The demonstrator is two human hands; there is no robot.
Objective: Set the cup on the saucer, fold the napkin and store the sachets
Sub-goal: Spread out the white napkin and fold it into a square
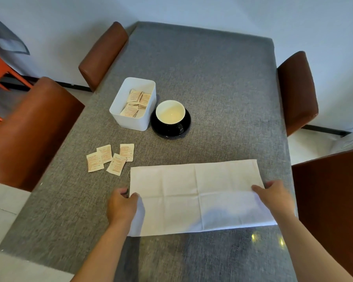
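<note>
My left hand (121,205) pinches the napkin's (198,197) left edge and my right hand (273,197) grips its right edge, the white cloth lying flat across the grey bench (212,78). Beyond it, four loose sachets (110,158) sit on the bench (reddish print, too small to read). Further out, the white box (134,103) holds more sachets, and just beside it the cup (170,113) sits on its black saucer (170,124).
</note>
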